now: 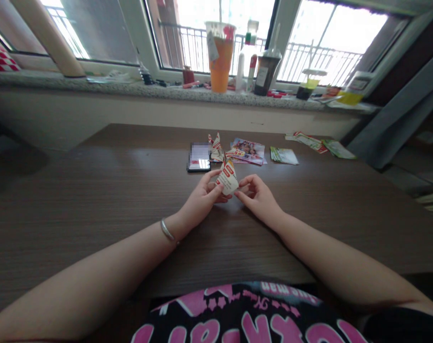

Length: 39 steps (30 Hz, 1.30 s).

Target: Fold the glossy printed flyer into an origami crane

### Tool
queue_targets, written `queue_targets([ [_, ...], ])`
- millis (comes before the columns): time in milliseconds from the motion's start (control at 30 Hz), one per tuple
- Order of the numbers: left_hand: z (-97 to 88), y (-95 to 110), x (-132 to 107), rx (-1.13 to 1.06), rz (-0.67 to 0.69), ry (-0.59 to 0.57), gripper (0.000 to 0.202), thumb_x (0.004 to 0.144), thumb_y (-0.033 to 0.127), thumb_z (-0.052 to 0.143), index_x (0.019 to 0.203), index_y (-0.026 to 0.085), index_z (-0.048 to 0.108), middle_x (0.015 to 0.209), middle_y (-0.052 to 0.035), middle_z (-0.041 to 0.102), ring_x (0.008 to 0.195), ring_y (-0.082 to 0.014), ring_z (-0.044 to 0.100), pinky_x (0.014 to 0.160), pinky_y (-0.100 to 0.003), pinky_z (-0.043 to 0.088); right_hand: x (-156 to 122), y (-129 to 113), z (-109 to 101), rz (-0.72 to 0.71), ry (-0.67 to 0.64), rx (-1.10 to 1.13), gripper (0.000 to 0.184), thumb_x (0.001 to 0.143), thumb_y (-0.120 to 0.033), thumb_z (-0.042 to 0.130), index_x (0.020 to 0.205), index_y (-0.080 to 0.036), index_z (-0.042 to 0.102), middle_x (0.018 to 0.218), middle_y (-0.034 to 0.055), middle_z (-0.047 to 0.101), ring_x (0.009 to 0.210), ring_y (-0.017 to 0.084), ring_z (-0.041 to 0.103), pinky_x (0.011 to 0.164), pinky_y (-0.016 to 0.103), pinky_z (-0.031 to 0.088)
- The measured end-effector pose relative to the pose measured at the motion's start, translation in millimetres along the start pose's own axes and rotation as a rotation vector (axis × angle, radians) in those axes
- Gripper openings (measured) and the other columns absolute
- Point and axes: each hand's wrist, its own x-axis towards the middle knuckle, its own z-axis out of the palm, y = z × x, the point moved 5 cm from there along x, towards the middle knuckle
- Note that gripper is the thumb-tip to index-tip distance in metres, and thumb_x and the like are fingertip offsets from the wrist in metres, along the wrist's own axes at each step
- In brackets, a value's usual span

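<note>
White-and-red printed paper (227,181), visibly folded but judged unfinished, sits at dial centre, pinched in the left hand (207,190), the right hand (256,194) curled at its four-o'clock corner, grip uncertain, another folded paper (216,148) at eleven o'clock.

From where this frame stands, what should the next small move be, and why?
Probably a light pinch by the right hand on the right edge of the folded paper piece, with the left hand bracing it. The left hand grips the piece from its left side, while the right hand is curled at that edge; whether it touches the paper is hard to tell.
</note>
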Motion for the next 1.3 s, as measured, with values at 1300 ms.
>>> queue_targets([
  [1300,12.7,52,-21,0.812,0.766,-0.016,0.005,0.087,0.024,0.062,0.085,0.021,0.066,0.085,-0.0030,0.066,0.085,-0.0166,0.059,0.082,-0.032,0.046,-14,-45,-7,-0.415,-0.016,-0.187,0.008,0.087,-0.023,0.060,0.088,-0.026,0.067,0.089,0.0037,0.067,0.088,0.018,0.062,0.075,0.032,0.053],
])
